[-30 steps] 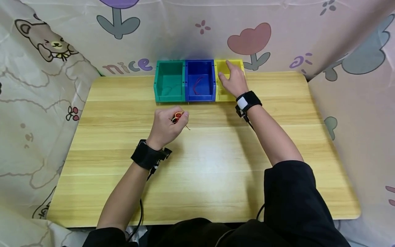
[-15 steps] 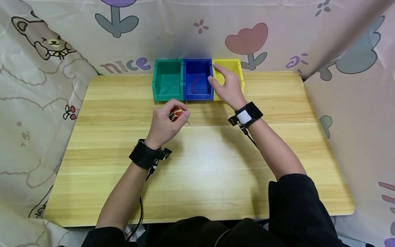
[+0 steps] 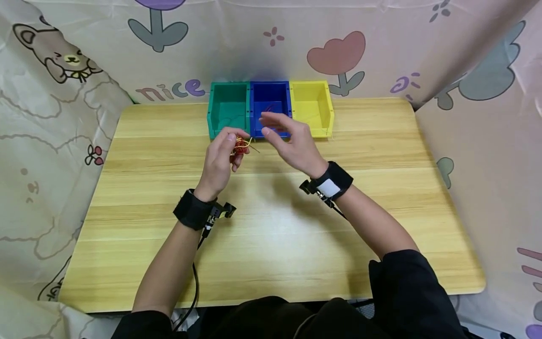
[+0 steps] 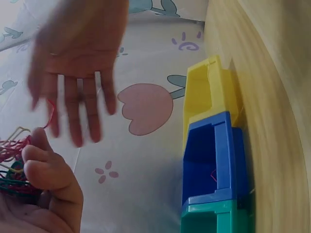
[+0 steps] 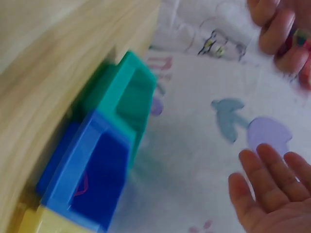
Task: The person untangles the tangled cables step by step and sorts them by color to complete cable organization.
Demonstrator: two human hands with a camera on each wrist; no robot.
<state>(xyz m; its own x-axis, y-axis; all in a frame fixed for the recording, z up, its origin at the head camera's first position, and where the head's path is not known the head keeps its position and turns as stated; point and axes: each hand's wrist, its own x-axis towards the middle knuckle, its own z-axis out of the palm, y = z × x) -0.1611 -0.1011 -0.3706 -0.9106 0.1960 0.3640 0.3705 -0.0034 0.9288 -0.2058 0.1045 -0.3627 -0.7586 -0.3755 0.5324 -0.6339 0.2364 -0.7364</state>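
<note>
Left hand (image 3: 218,162) holds a tangle of thin wires (image 3: 240,147), and the right hand (image 3: 294,142) is bare close by.
Its fingers curl round the tangle of thin wires, which pokes out toward the right hand. I see red, yellow and green in it. It looks very light, soft and bendy, not slippery and not easy to break, but the wires may catch on each other. A loose end seems the best place to pinch. The right hand has its fingers nearly straight and holds nothing; it is just beside the tangle, and I cannot tell if it touches a red strand. Past both hands, the green bin (image 3: 228,98), blue bin (image 3: 271,97) and yellow bin (image 3: 311,100) stand in a row. One red wire (image 5: 83,184) lies in the blue bin.
</note>
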